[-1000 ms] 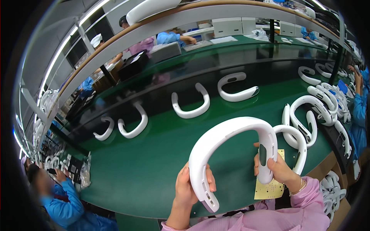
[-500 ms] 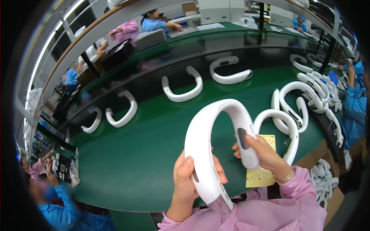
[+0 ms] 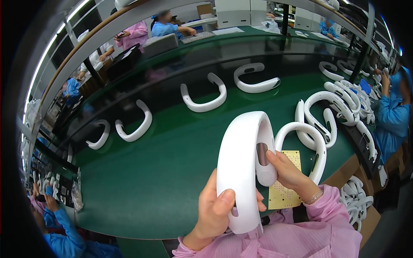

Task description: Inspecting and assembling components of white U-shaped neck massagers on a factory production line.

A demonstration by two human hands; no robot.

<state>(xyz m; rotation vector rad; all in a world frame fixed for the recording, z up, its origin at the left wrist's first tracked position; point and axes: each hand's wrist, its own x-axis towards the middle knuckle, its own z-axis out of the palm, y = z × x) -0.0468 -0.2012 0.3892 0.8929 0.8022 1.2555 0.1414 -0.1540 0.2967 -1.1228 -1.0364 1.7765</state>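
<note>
Upright in front of me is a white U-shaped neck fan (image 3: 238, 150), its curved band at the top and its two ends downward. My left hand (image 3: 215, 210) grips the nearer end, thumb on the outer face and fingers round the back. My right hand (image 3: 292, 174) holds the other end, thumb beside a dark oval window above a dotted grille; its other fingers are mostly hidden. Behind my right hand a yellow perforated board (image 3: 284, 198) lies on the green table (image 3: 146, 189). Another white neck fan (image 3: 321, 161) rests partly over that board.
Several white neck fans (image 3: 206, 106) stand spaced along the table's far side, by a dark strip. More neck fans (image 3: 327, 99) are heaped at the right. A cardboard box (image 3: 370, 219) of white parts sits lower right. Co-workers in blue (image 3: 391, 118) are at both sides.
The neck fan has turned in my hands, so its broad outer face now shows more and its two ends look closer together. Both hands keep their hold.
</note>
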